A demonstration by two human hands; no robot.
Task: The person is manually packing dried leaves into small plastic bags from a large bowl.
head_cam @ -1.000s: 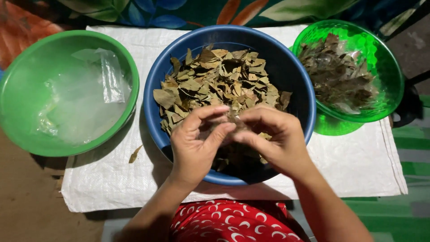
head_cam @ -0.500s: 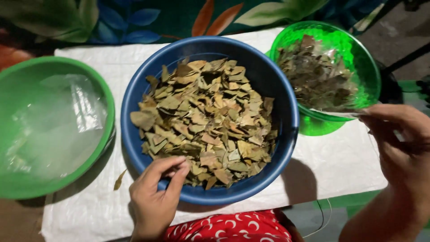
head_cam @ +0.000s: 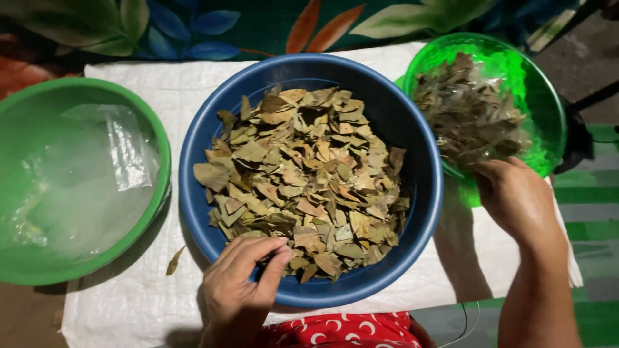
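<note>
Head view, looking down. White woven sheet (head_cam: 129,303) covers the worktop; its near edge runs just past the blue basin's rim, far edge meets a flowered cloth (head_cam: 193,26). Three vessels in a row. Blue basin (head_cam: 425,167) sits centre, piled w/ dry leaves (head_cam: 303,180). Big green bowl (head_cam: 84,274) at left, clear plastic bags (head_cam: 97,180) inside, its rim just beside the basin's, narrow gap btwn them, and it overhangs the sheet's left edge. Small bright-green bowl (head_cam: 541,96) at right, holding packed leaf bags (head_cam: 471,116); rim touches or nearly touches the basin's, can't tell which. One loose leaf (head_cam: 174,261) lies on the sheet in the gap btwn big bowl and basin. Open room: bare sheet strip near-left by the loose leaf, and a patch near-right btwn basin and right forearm. Little room elsewhere.

Left hand (head_cam: 242,290) comes in from the bottom edge, over the basin's near rim, palm down, thumb and fingers drawn together in a pinch at the near edge of the leaf pile, on or just above the leaves; whether a leaf is caught can't tell. Right hand (head_cam: 519,200) reaches up along the right side, back toward camera, fingers curled at the near rim of the small bowl, touching the leaf bags there; grip itself hidden. Red patterned cloth (head_cam: 342,332) at bottom centre.
</note>
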